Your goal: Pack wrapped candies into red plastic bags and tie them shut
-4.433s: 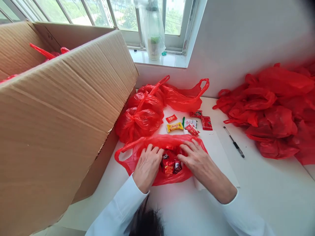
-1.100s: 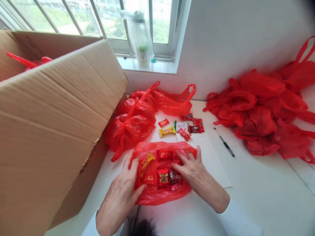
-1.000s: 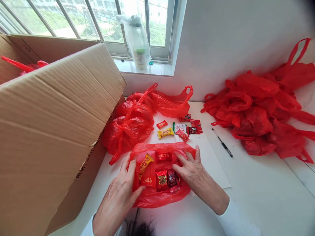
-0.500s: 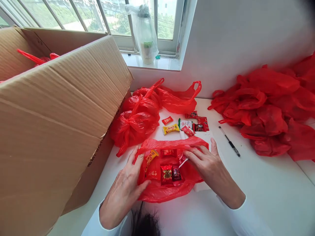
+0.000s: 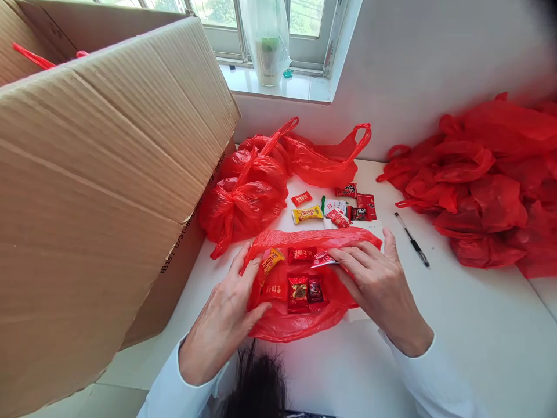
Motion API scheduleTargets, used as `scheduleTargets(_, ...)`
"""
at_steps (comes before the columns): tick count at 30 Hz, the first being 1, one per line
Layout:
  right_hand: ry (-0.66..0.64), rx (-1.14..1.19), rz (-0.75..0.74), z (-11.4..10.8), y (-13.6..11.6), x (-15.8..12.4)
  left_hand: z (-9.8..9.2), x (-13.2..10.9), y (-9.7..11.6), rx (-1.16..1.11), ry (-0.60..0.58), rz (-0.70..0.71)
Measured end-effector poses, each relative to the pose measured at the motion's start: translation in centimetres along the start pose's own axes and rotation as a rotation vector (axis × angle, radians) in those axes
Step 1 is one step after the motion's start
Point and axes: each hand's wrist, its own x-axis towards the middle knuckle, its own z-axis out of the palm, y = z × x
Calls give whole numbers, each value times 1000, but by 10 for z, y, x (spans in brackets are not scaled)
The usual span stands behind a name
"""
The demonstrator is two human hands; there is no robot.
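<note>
The left hand is lying flat and released along the left edge of a red plastic bag that is spread open on the white table, its fingers pressing the plastic without gripping it. The right hand is resting across the bag's right side, and its fingers are pinching a small white-and-red sweet packet just inside the bag's upper rim. Between the two hands, inside the bag, several wrapped sweets are lying close together: a yellow packet nearest the left hand's fingertips, a red packet beside it, and two dark red packets just below, side by side.

Beyond the fingertips of both hands, a row of loose sweets is lying on the table, apart from the bag. Farther out past the left hand, a knotted red bag is leaning against a large cardboard box, with an open red bag behind the sweets. To the outer side of the right hand, a black pen is lying on the table, and past it a heap of red bags is sitting against the wall.
</note>
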Motion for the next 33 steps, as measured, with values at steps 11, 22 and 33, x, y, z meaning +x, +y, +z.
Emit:
scheduleTargets(11,-148,40,-114,19,-39,20,3,-1,-3,11,-11,11)
scheduleTargets(22,-277,-111,-75,21,-5,-10,-3,1,1,-23,-41,-19)
scheduleTargets(33,-308,-141,-2,16,-1,-29,-5,6,5,-19,-79,-46)
